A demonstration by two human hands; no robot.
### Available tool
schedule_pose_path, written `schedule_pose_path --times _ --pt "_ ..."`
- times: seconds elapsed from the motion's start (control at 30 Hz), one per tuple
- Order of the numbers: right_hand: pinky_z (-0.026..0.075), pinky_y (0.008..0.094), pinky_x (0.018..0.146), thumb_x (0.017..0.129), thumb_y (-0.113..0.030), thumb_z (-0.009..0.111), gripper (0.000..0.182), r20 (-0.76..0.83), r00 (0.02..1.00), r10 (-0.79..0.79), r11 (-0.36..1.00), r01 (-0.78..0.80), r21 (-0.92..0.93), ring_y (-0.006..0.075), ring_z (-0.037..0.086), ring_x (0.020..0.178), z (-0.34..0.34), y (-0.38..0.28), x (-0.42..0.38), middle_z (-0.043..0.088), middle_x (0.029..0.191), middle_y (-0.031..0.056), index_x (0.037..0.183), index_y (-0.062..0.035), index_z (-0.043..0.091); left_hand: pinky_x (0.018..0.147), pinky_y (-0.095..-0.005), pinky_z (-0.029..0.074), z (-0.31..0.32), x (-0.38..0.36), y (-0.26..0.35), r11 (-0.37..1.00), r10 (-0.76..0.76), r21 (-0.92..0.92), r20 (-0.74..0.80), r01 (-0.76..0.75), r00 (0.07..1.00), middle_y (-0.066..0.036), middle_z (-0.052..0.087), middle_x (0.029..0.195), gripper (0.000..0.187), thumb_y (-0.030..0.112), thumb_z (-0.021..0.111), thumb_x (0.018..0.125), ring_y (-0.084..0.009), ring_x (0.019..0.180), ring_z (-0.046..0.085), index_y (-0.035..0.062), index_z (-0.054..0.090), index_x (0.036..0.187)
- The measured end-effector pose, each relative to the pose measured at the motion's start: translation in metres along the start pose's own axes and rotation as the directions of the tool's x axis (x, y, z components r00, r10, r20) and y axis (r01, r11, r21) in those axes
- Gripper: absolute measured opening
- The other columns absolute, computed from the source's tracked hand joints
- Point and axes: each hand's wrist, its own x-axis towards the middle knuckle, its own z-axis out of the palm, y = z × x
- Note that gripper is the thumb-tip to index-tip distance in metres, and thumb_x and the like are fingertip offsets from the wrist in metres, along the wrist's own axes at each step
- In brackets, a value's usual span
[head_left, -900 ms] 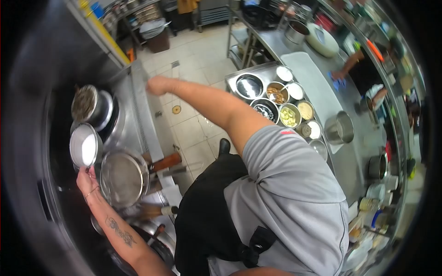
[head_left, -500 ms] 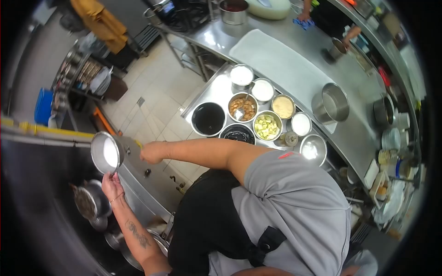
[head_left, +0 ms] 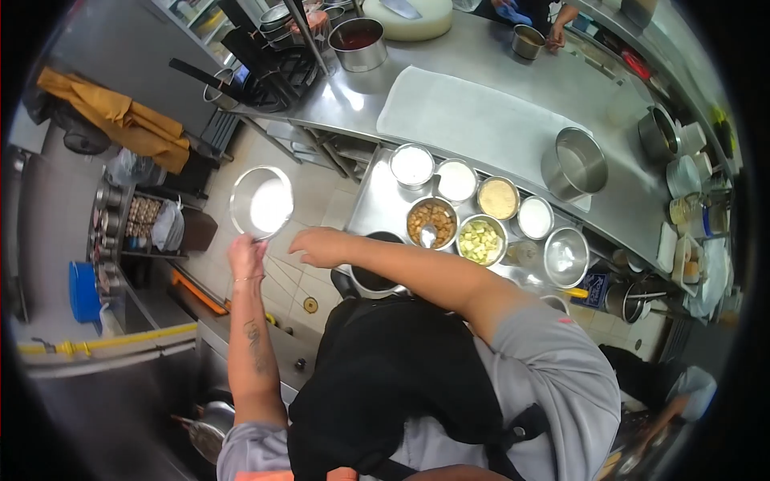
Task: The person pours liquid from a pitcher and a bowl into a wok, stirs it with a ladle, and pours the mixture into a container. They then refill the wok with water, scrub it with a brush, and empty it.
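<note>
Left hand (head_left: 247,258): clamped on the edge of a steel bowl (head_left: 249,200), fingers together between 6 and 7 o'clock on the rim.
Steel bowl: held up against a background of floor tiles, between 9 and 10 o'clock from frame centre, bright white inside; whether glare or contents, cannot tell.
Right hand (head_left: 317,247): empty, fingers loosely extended, near the bowl at its 4 o'clock, apart from it.
Dark pan (head_left: 370,280): partly hidden under the right forearm, at 4 o'clock from the right hand.
Tub of pale green cubes (head_left: 481,264): on the steel counter (head_left: 373,196), at 3 o'clock from frame centre.
Tub of brown chunks (head_left: 433,198): just beside, at 10 o'clock from the green cubes, with a spoon (head_left: 427,236) inside.
Large pot (head_left: 573,156): upright at 2 o'clock from frame centre.
Co-worker's hand (head_left: 557,34): beside a small pot (head_left: 525,50), between 1 and 2 o'clock.
</note>
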Motion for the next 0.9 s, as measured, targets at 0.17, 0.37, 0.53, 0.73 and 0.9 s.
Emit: schedule_pose_path --times 0.17,0.37,0.53,0.73,0.9 --pt "0.050 0.0484 0.110 0.094 -0.019 0.069 0.039 -0.101 0.978 0.185 0.982 -0.188 -0.019 0.0375 0.062 0.127 -0.004 0.033 0.021 0.069 0.131 0.0182 0.132 -0.0094 0.072 0.064 -0.0302 0.062 0.056 0.083 0.008 0.984 -0.065 0.176 0.242 0.022 0.968 -0.004 0.061 0.079 0.006 0.006 0.060 0.097 -0.0139 0.064 0.061 0.0019 0.061 0.093" --pt "0.051 0.0483 0.107 0.095 -0.017 0.068 0.040 -0.215 0.831 0.512 0.852 -0.523 0.007 0.0385 0.062 0.126 0.031 0.043 0.032 0.070 0.130 0.0173 0.133 -0.0084 0.070 0.061 -0.0293 0.062 0.114 0.148 -0.017 0.933 -0.264 0.356 0.596 0.046 0.758 -0.006 0.065 0.082 0.009 0.007 0.060 0.099 -0.0139 0.062 0.063 0.0008 0.061 0.092" --pt "0.049 0.0478 0.109 0.095 -0.018 0.068 0.048 -0.514 0.489 0.705 0.675 -0.685 0.275 0.0407 0.062 0.125 0.085 0.030 0.039 0.065 0.135 0.0216 0.140 -0.0055 0.063 0.061 -0.0269 0.061 0.157 0.167 -0.023 0.916 -0.321 0.399 0.793 -0.042 0.518 -0.005 0.067 0.082 0.010 0.010 0.062 0.099 -0.0118 0.064 0.063 0.0019 0.064 0.094" --pt "0.048 0.0470 0.111 0.093 -0.018 0.069 0.053 -0.654 0.197 0.731 0.541 -0.751 0.379 0.0417 0.060 0.127 0.103 0.022 0.022 0.063 0.136 0.0242 0.143 -0.0033 0.059 0.055 -0.0271 0.061 0.174 0.153 -0.016 0.914 -0.364 0.407 0.825 -0.007 0.432 -0.008 0.069 0.083 0.007 0.005 0.061 0.096 -0.0148 0.061 0.066 -0.0004 0.065 0.093" --pt "0.054 0.0460 0.101 0.092 -0.017 0.071 0.054 -0.803 0.011 0.596 0.618 -0.646 0.449 0.0398 0.068 0.115 0.106 0.017 0.028 0.070 0.125 0.0233 0.143 -0.0033 0.060 0.056 -0.0271 0.062 0.181 0.160 0.001 0.924 -0.338 0.381 0.855 -0.034 0.393 -0.012 0.071 0.088 0.011 0.005 0.059 0.097 -0.0173 0.063 0.068 -0.0048 0.064 0.098"
